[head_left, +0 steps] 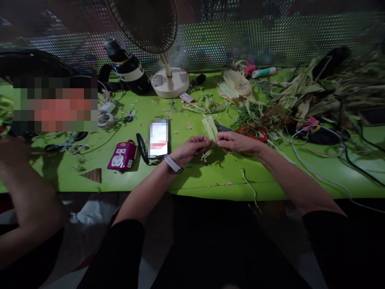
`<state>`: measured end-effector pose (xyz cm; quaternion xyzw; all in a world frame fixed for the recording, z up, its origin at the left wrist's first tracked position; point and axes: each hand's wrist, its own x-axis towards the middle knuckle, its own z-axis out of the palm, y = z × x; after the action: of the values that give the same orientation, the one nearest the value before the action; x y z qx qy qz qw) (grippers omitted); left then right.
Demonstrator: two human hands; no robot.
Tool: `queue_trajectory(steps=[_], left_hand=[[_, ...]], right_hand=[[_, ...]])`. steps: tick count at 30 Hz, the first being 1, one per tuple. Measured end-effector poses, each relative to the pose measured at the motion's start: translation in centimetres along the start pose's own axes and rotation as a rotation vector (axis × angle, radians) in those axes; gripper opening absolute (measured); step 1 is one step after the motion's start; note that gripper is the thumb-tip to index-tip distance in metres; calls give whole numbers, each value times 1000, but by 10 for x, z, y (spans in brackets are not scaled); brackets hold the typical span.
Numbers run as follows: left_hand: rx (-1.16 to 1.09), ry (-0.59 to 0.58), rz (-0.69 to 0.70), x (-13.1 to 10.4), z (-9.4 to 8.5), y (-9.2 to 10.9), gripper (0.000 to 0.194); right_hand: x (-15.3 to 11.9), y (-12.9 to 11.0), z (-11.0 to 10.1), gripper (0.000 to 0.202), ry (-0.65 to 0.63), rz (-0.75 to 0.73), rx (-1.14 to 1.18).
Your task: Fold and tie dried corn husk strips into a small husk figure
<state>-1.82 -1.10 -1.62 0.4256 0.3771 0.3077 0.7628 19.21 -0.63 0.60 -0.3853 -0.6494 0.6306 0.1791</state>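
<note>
Together, left hand (192,147) and right hand (237,141) pinch pale, fibrous husk strips (210,129).

lime-green table (192,180), pale yellow-green husk strips (210,127)

A lime-green table (90,180) spans the view under dim light. A perforated metal screen (270,36) backs it from ten to two o'clock. A desk fan (168,80) stands at twelve o'clock.
</note>
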Motion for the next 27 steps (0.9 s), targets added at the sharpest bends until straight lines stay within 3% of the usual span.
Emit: queue_trajectory(steps=[6, 12, 17, 22, 27], left_hand=[[46, 17, 137, 0, 1, 1, 26], [234, 64, 332, 0, 7, -4, 33], [233, 83, 369, 2, 9, -5, 43], [202, 75, 404, -3, -1, 9, 45], [221, -131, 403, -10, -14, 22, 45]], right_hand=[[8, 5, -1, 30, 227, -127, 191], [12, 3, 5, 29, 369, -155, 28], [10, -1, 9, 19, 349, -118, 21], [11, -1, 11, 20, 327, -59, 136], [12, -2, 14, 21, 316, -30, 295]])
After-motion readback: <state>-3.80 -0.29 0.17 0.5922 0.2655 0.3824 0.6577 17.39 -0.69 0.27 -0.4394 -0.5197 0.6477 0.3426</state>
